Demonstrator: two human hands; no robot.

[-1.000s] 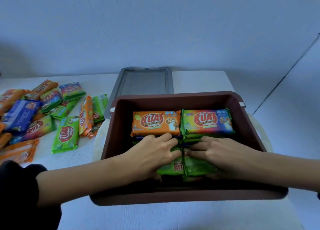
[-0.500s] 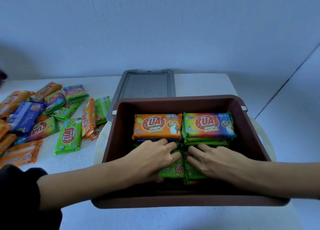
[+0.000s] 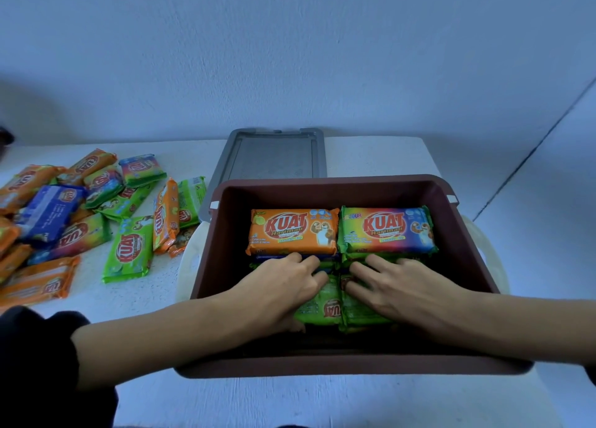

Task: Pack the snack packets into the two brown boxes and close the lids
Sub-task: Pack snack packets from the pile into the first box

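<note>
A brown box (image 3: 464, 234) stands open in front of me on the white table. At its far side lie an orange packet (image 3: 292, 230) and a rainbow-coloured packet (image 3: 387, 229), stacked on others. Nearer me lie green packets (image 3: 325, 308) side by side. My left hand (image 3: 277, 293) rests flat on the left green packet, fingers spread. My right hand (image 3: 403, 289) presses flat on the right green packets. Neither hand grips anything. A pile of loose packets (image 3: 74, 214) lies on the table at the left.
A grey lid (image 3: 277, 155) lies flat behind the box. A white tray (image 3: 493, 259) sticks out from under the box on both sides. The wall stands close behind the table. The table's right edge (image 3: 448, 182) runs just beside the box.
Both hands slid a little towards the far packets and closer together on the green ones. The view shifted slightly downward.
</note>
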